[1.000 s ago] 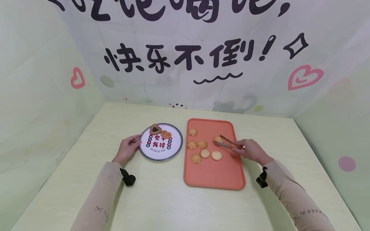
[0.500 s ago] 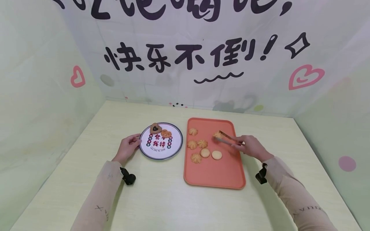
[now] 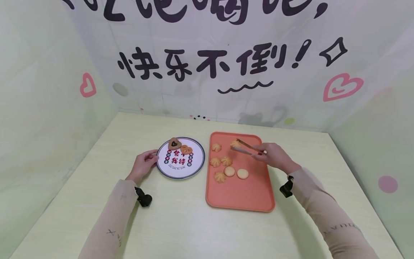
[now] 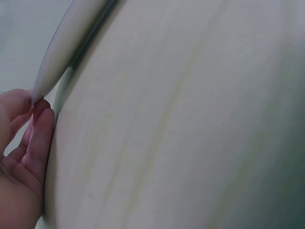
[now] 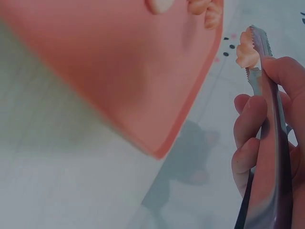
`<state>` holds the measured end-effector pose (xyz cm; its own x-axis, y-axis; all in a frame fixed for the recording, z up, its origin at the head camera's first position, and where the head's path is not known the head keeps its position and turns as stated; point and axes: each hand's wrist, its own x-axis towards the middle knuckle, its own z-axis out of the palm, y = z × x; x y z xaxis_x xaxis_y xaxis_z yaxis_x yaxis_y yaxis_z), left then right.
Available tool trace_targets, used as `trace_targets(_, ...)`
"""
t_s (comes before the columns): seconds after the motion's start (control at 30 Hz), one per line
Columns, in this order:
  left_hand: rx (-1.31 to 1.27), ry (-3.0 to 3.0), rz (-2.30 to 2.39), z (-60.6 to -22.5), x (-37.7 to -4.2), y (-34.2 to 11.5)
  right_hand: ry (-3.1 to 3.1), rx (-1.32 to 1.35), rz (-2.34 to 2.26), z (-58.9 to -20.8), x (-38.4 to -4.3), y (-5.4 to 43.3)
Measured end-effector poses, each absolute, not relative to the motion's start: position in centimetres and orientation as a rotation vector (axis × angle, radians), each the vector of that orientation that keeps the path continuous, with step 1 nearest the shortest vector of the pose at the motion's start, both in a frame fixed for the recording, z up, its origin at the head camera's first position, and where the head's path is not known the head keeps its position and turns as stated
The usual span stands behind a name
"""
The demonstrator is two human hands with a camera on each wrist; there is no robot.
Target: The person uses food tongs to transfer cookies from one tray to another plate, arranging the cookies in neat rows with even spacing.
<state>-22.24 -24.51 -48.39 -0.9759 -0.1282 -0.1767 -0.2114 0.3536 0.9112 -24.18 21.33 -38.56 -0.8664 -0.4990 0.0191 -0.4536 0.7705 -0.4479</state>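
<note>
My left hand (image 3: 143, 166) pinches the left rim of a round white plate (image 3: 198, 164); in the left wrist view the thumb is above the rim and fingertips are below it. On that plate lie a brown heart cookie (image 3: 174, 145) with a dark centre and a pretzel-shaped cookie (image 3: 186, 149). My right hand (image 3: 275, 157) grips metal tongs (image 5: 270, 162). Between their serrated tips is a ridged butter cookie (image 5: 246, 51), held above the far part of the orange tray (image 3: 240, 199).
Several ridged butter cookies (image 3: 219, 177) lie along the tray's left side, beside two smooth round cookies (image 3: 242, 174). The pale wooden table (image 3: 174, 223) meets a printed backdrop (image 3: 174, 97) behind the plate and tray.
The right hand has carried the tongs and the butter cookie leftward and farther back over the tray. The left hand and plate have stayed in place.
</note>
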Motion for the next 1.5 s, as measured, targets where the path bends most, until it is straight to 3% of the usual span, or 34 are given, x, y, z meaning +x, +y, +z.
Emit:
trace_targets(0.3, -0.318, 2.529, 1.715, -48.3, -22.2, -24.5, 2.802, -0.859, -0.731, -37.6, -24.8, 17.4)
trace_targets(0.63, -0.319, 2.513, 1.727, -48.3, -22.3, -24.5, 2.780, -1.064, -0.616, -38.9, -25.3, 12.8)
trace_targets(1.5, -0.321, 2.514, 1.715, -48.6, -22.3, -24.5, 2.706, -1.004, -0.386, -40.7, -25.9, 7.7)
